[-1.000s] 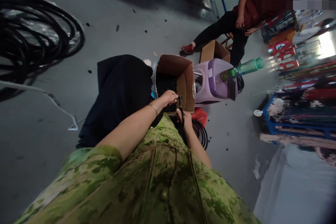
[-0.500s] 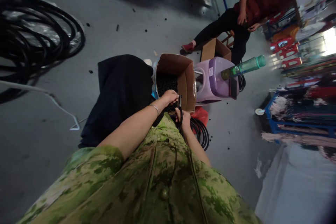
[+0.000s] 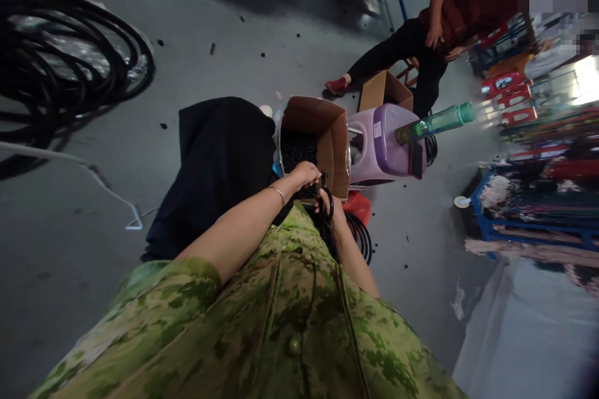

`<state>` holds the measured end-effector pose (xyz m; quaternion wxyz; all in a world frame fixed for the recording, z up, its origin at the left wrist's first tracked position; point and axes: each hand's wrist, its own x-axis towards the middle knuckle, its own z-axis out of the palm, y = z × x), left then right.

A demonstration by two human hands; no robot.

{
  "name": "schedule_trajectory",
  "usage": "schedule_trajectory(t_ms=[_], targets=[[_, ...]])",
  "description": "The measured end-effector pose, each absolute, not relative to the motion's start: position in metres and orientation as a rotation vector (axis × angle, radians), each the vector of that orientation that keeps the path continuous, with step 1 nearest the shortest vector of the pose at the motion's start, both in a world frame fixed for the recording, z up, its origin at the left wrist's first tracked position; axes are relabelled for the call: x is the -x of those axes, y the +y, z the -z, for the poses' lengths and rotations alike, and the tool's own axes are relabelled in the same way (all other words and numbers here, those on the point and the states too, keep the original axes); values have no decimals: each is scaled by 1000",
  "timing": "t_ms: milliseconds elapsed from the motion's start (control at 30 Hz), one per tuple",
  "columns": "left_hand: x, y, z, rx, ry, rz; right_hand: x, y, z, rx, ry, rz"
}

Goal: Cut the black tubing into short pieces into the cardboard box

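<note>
Over the open cardboard box, which stands on the floor and holds small black cut pieces, both hands meet at the near rim. The left hand is closed around the short end of a black tube; its grip is pressed together on that end. The right hand is closed through the loop handles of what appear to be scissors, blades up toward the tube end; whether the blades are apart cannot be told.

Judgement: the tube looks like soft, flexible rubber, light in the hand, trailing down to a coil beside the knee. It will sag and twist; best held just behind the cut point, firmly, since a smooth skin may slip.

Nearby: a purple stool carrying a green bottle.
</note>
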<state>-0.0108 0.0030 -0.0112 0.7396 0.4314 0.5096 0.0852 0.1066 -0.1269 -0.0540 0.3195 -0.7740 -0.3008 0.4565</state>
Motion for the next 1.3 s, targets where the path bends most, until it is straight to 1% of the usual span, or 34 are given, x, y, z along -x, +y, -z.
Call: schedule_trajectory(t_ms=[233, 600, 767, 967, 1300], targets=[[11, 3, 12, -979, 1083, -126, -111, -124, 53, 2025, -789, -1242], [12, 3, 12, -1052, 1147, -60, -93, -136, 52, 2135, -883, -1077], [11, 2, 18, -1053, 1158, -79, -90, -136, 59, 2210, -855, -1069], [10, 1, 23, -1044, 1181, -99, -81, -138, 57, 2211, -954, -1023], [10, 1, 23, -1147, 1223, -6, -71, -141, 49, 2243, -981, -995]])
